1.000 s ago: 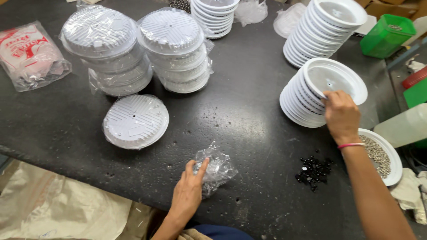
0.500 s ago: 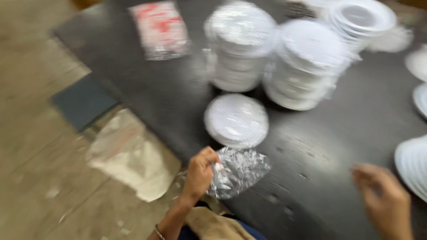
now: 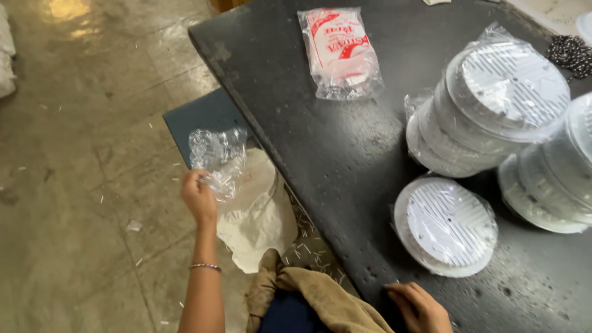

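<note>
Head view: you look down at a dark table and the floor beside it. Your left hand is out over the floor, away from the table. Its fingers are pinched tight on a crumpled clear wrapper. The wrapper sticks up above your hand. Under it on the floor lie a white bag and a blue mat.

Your right hand rests at the near edge of the table. Its fingers are curled a little, and they hold nothing. It touches the table top.

Just beyond your right hand lies a white round lid, flat on the table, in thin clear plastic. Past it a stack of the same lids leans on its side, wrapped in clear plastic. Another stack sits to the right of it, close by. The lone lid lies just in front of both stacks.

Farther up the table lies a clear packet with red print, well apart from the stacks. Some small black beads sit at the far right corner.

A brown cloth is bunched near your lap.
</note>
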### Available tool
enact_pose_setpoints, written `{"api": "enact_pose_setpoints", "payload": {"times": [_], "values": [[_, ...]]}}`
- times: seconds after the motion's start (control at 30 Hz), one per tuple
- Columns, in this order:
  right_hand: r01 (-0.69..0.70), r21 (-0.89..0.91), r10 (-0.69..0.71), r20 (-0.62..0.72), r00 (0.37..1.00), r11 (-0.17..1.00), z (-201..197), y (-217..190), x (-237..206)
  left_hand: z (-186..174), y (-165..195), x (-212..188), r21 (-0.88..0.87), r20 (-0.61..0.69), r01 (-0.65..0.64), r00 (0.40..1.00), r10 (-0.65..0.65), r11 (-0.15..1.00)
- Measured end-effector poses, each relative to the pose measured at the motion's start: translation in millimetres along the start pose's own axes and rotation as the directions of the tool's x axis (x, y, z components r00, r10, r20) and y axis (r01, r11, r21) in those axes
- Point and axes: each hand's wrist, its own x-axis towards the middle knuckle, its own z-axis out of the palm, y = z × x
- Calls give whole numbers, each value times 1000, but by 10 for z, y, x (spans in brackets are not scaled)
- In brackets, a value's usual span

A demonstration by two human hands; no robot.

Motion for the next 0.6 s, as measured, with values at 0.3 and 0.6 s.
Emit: {"api": "enact_pose_setpoints", "payload": {"times": [0.3, 0.6], "values": [[-232, 52, 237, -153, 959, 971, 380, 237, 167, 783, -559, 148, 678, 735, -251, 231, -638, 691], [-188, 83, 201, -202, 958, 979, 321, -87, 131, 976, -465, 258, 781, 474, -56, 701, -532, 622]]}}
